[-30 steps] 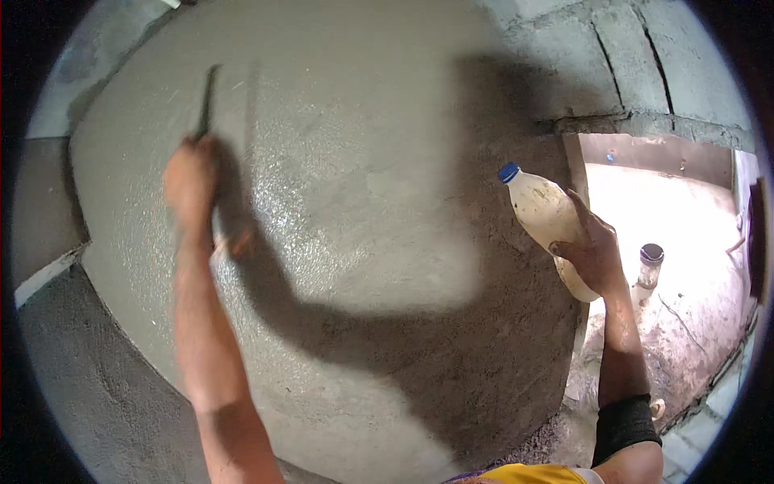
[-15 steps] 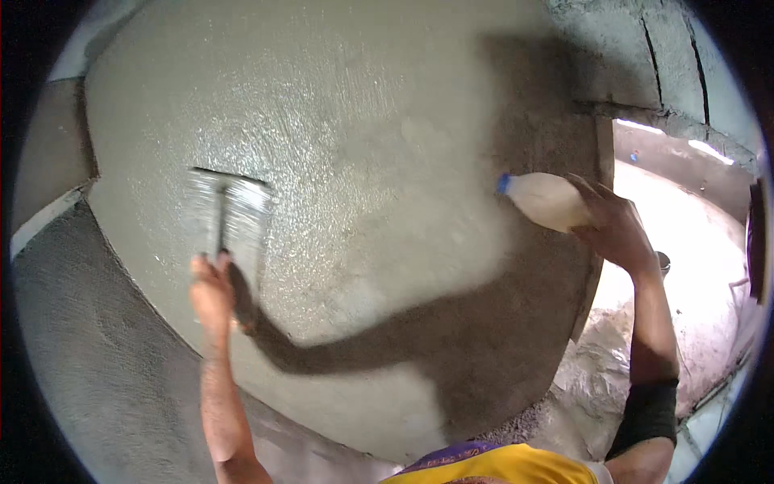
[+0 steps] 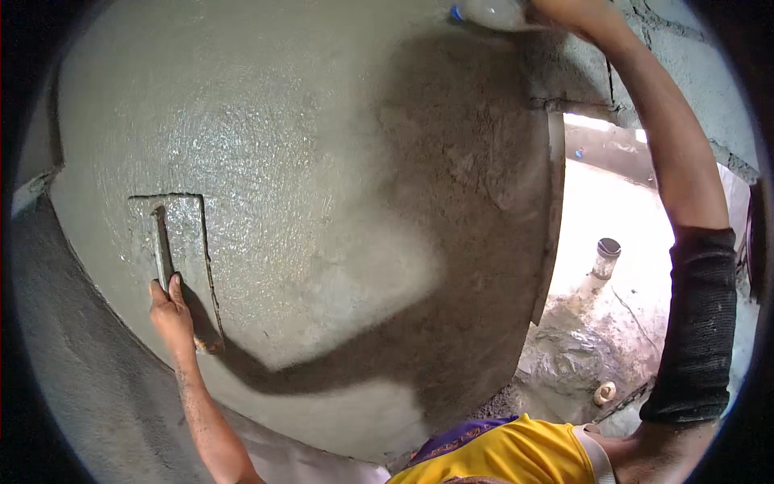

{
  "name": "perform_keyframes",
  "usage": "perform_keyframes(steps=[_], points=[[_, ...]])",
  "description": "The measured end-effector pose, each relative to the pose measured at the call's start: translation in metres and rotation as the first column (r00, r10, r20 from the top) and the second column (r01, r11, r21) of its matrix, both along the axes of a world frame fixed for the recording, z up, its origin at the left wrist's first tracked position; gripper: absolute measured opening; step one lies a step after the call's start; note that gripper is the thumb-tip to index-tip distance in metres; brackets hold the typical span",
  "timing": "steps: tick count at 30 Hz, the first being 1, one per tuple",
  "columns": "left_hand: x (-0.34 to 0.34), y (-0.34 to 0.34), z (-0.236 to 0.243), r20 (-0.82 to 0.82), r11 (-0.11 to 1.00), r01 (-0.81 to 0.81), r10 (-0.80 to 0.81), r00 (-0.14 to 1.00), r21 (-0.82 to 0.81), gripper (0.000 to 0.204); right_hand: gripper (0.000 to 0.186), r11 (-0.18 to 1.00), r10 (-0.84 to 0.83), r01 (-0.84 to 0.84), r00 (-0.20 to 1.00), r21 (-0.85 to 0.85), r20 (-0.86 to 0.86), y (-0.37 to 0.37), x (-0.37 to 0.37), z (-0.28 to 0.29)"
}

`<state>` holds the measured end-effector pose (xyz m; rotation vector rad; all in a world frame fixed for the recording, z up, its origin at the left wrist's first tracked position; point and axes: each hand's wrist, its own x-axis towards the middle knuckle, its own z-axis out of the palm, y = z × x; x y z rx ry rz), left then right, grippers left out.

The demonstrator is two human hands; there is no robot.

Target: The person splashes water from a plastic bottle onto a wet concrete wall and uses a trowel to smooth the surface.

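Bottle [image 3: 496, 14] and right hand [image 3: 564, 14] raised since the earlier frame, now at the upper edge; trowel [image 3: 185, 252] and left hand [image 3: 172, 319] lower and further left in view; wall [image 3: 266, 169] largest, grey, wet and glossy at left and centre; shadow [image 3: 451, 169] over its right part, a branch reaching the trowel; bright opening [image 3: 621, 202] at right; black sleeve [image 3: 700, 323] on the right arm; shirt [image 3: 504, 456] yellow and purple, lower edge; trowel flat against the wall's left part; left hand closed round the lower end of its handle [image 3: 164, 246]; right hand grasping the bottle, fingers partly cut off and blurred; bottle lying sideways in the grasp, wall contact cannot be told; pipe [image 3: 604, 264] in the opening; blue cap [image 3: 455, 13] smallest, pointing left.
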<state>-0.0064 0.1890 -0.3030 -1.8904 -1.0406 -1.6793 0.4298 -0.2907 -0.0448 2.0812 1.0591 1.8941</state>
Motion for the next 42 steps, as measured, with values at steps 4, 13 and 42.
perform_keyframes(steps=[4, 13, 42], points=[[0.01, -0.012, 0.001, 0.0, 0.994, 0.073, -0.073, 0.997, -0.079, 0.039, 0.035, 0.968, 0.046, -0.052, 0.999, -0.246, -0.029, 0.026, 0.008, -0.053], [0.011, 0.005, -0.002, -0.017, 0.998, 0.052, -0.053, 0.998, -0.031, 0.041, 0.037, 0.871, 0.217, -0.286, 0.953, -0.398, -0.21, 0.103, -0.114, -0.071], [0.148, -0.1, -0.035, -0.451, 0.924, 0.224, -0.35, 0.821, -0.309, 0.035, 0.067, 0.544, 0.772, -0.058, 0.427, 0.837, -0.472, -0.058, 0.114, -0.344]])
